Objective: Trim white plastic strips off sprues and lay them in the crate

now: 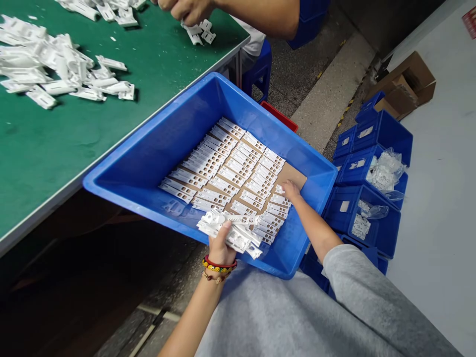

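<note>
A bundle of white plastic parts [238,235] is gripped in my left hand [222,248], over the near rim of a large blue bin [148,198]. Inside the bin, rows of flat white plastic strips with square holes [234,171] lie on a brown cardboard sheet [295,174]. My right hand [291,190] reaches to the right end of these rows, its fingers closed on a white plastic strip [279,189] at the cardboard. Most of that strip is hidden by the fingers or its neighbours.
The green table [74,144] at left carries heaps of white parts [55,64]. Another person's hands [189,9] handle parts at its far edge. Stacked blue crates [372,173], some with bagged parts, and a cardboard box [405,87] stand by the right wall. A blue stool [262,69] is beyond the bin.
</note>
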The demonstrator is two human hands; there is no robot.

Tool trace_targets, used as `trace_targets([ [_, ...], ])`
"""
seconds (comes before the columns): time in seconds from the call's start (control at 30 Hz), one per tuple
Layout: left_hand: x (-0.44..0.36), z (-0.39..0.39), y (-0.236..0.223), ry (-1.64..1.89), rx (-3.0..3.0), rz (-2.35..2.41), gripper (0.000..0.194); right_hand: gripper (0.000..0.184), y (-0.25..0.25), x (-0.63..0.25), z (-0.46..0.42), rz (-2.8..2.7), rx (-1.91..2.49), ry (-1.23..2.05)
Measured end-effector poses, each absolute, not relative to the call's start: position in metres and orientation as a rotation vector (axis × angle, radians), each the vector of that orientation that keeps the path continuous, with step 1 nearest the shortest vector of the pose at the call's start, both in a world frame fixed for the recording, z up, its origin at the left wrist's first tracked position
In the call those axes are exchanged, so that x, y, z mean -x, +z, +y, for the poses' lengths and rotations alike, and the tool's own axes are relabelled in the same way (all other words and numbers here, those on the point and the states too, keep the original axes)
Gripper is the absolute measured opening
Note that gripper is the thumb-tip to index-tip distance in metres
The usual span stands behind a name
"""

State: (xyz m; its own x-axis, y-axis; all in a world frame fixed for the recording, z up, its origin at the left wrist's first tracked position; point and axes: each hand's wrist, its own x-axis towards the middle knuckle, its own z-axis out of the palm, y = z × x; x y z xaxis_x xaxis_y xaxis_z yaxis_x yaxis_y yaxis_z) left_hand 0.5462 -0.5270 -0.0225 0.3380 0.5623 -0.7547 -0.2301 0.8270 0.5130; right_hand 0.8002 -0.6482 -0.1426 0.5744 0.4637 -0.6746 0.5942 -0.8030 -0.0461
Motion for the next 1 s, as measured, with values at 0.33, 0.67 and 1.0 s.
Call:
trace_targets([
  [0.33,-0.547,-0.526,-0.023,0.497,-0.377,1.113,0.051,0.035,-0.115,-0.799,-0.632,0.889,-2.866,-1.080],
  [0.67,-0.558,-0.530,-0.018,0.400,-0.498,1.037,0.046,0.045,-0.018,-0.709,-0.616,1.188,-2.553,-2.914],
  [1.0,-0.564,-0.532,-0.034,0.267,-0.362,1.072,0.040,0.033,-0.067,-0.810,-0.623,0.691,-3.258,-1.118],
])
